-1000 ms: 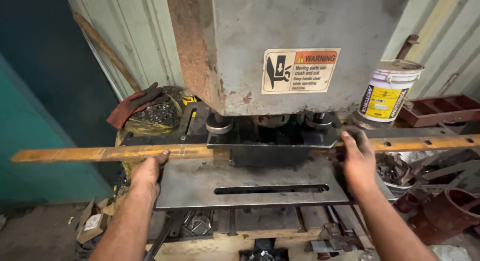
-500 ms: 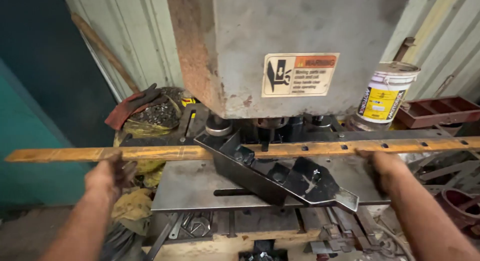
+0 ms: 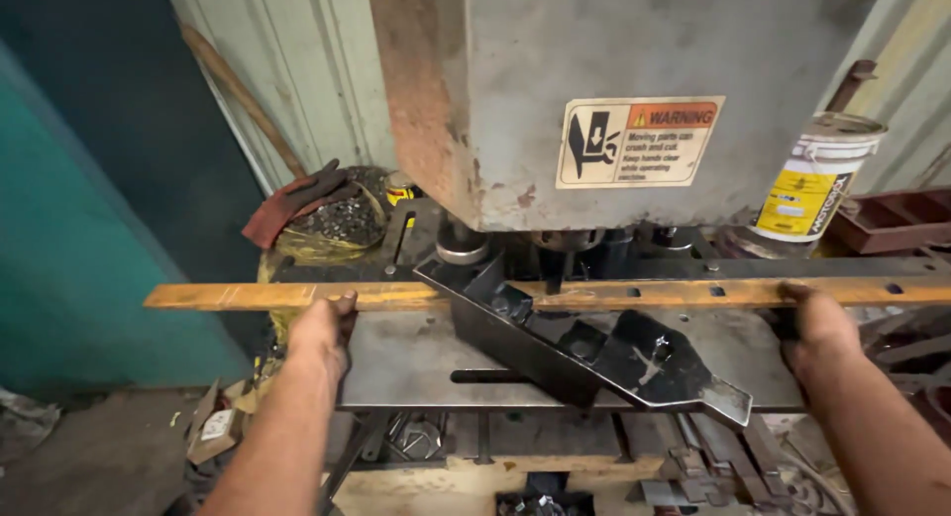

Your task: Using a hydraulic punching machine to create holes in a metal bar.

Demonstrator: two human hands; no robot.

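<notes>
Item: long rusty steel bar, flat across the press table, between both hands. Left hand and right hand each curl closed on its near edge. Handling: keep level, fingers outside the punch.

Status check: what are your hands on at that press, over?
Left hand and right hand grip the punched bar. Bar lies flat under the press. Black chute crosses in front.

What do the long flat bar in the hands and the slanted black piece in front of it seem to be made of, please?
Flat bar: likely steel, rusty orange-brown, with punched holes. Slanted piece: probably dark steel plate, dull with scuffed bare edges.
</notes>
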